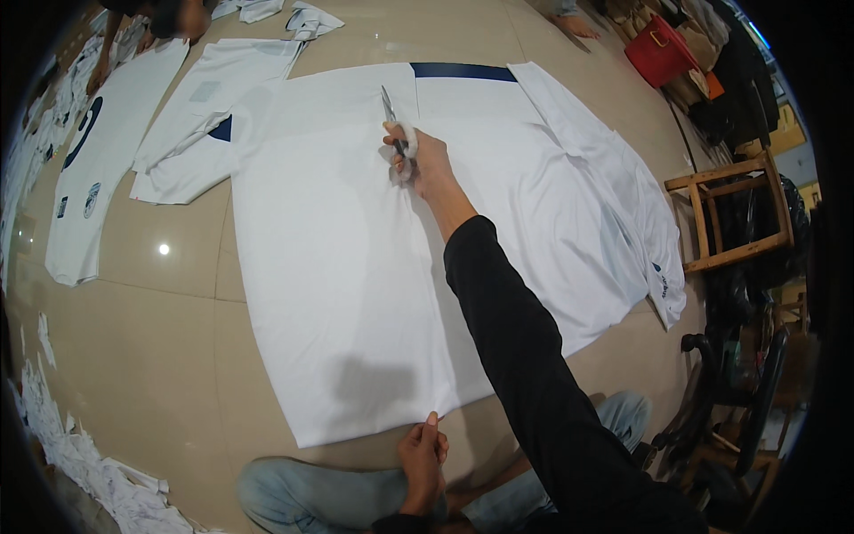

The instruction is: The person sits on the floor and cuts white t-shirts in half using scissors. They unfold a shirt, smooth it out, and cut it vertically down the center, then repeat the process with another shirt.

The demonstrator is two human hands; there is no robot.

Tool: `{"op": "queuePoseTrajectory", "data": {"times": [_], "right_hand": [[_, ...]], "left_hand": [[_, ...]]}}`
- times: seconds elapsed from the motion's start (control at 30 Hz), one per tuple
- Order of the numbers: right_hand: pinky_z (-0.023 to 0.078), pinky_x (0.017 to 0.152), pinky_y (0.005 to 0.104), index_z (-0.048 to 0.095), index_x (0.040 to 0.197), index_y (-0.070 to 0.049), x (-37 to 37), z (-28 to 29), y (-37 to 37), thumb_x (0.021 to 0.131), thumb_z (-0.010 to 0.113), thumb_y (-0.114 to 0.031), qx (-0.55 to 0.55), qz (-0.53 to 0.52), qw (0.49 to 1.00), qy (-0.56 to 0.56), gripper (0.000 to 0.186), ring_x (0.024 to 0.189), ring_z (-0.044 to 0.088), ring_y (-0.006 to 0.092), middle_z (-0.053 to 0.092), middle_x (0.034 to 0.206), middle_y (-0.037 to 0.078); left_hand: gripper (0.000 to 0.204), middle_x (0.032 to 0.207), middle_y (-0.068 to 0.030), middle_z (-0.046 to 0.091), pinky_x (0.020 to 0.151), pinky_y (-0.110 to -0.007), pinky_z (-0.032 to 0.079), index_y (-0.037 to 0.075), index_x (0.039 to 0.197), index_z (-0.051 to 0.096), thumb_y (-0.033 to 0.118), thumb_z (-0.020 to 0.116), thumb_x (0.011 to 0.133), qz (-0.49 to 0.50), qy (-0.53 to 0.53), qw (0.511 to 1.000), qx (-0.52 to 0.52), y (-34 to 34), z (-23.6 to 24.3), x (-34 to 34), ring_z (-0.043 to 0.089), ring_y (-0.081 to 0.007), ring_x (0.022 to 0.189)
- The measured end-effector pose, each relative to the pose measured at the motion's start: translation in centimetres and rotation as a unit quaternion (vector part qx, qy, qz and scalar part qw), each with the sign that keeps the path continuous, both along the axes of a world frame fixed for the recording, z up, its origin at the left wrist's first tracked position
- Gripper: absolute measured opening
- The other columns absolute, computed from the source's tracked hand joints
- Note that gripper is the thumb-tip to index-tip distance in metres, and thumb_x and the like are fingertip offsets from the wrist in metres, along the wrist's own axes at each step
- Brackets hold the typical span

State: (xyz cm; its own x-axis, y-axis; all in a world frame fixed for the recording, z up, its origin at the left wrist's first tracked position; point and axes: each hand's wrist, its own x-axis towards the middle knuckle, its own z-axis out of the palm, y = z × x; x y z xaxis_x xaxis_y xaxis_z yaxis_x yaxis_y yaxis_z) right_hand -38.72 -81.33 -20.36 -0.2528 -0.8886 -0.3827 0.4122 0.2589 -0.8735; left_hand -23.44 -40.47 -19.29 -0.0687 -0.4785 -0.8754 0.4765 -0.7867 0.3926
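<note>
A large white shirt (338, 205) lies spread out on the floor, with a dark blue strip (463, 71) along part of its far edge. Over its far half my right hand (427, 162) grips a pair of scissors (388, 105), its handles wrapped in white material and its blades pointing away from me. Whether the scissors touch the cloth I cannot tell. Close to my knees, my left hand (422, 458) pinches the shirt's near hem between thumb and fingers. One sleeve (205, 125) stretches out to the left; the right side of the shirt is rumpled.
Another white garment piece (116, 169) lies at the left, near another person's hand (96, 78). White scraps (98, 481) are heaped along the left rim. A wooden stool (738, 214), a red bucket (658, 52) and a black chair (738, 392) stand at the right.
</note>
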Motion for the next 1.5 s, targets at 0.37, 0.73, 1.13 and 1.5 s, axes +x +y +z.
{"op": "queuePoseTrajectory", "data": {"times": [0.37, 0.73, 1.13, 1.5], "right_hand": [[0.039, 0.042, 0.0264, 0.071, 0.089, 0.002, -1.3, -0.7, -5.6, 0.072, 0.084, -0.017, -0.015, 0.011, 1.000, 0.023, 0.029, 0.048, 0.050, 0.0137, 0.065, 0.079, 0.010], [0.043, 0.044, 0.0267, 0.070, 0.085, 0.003, -2.0, -0.2, -11.7, 0.072, 0.081, -0.009, -0.020, 0.021, 0.999, 0.028, 0.020, 0.051, 0.055, 0.0154, 0.065, 0.076, 0.011], [0.042, 0.049, 0.0243, 0.077, 0.088, -0.010, -2.1, 4.0, -1.6, 0.089, 0.063, -0.029, -0.028, 0.389, 0.894, 0.220, 0.024, 0.054, 0.055, 0.0092, 0.066, 0.071, 0.000], [0.039, 0.043, 0.0222, 0.061, 0.130, 0.000, -14.5, 15.6, 45.0, 0.086, 0.067, 0.002, 0.140, 0.471, 0.860, 0.141, 0.045, 0.051, 0.051, 0.0061, 0.073, 0.094, 0.009]], "left_hand": [[0.031, 0.054, -0.0020, 0.054, 0.041, -0.021, 0.028, 0.002, 0.082, 0.062, 0.030, 0.070, 0.093, 0.016, 0.001, 1.000, 0.015, -0.1, -0.1, -0.2, 0.041, -0.0061, 0.042], [0.030, 0.054, -0.0015, 0.053, 0.040, -0.021, 0.028, 0.004, 0.080, 0.061, 0.030, 0.069, 0.093, -0.007, -0.017, 0.998, 0.066, -0.8, 0.5, -0.3, 0.042, -0.0067, 0.042], [0.031, 0.055, -0.0039, 0.056, 0.040, -0.023, 0.030, -0.001, 0.086, 0.068, 0.028, 0.067, 0.094, 0.015, -0.016, 1.000, -0.005, 0.1, 0.6, 0.5, 0.043, -0.0075, 0.042], [0.046, 0.125, -0.0158, 0.061, 0.090, -0.041, 0.046, 0.002, 0.120, 0.052, 0.037, 0.033, 0.098, 0.056, 0.150, 0.983, -0.092, 5.0, 0.7, 1.7, 0.059, -0.0275, 0.110]]}}
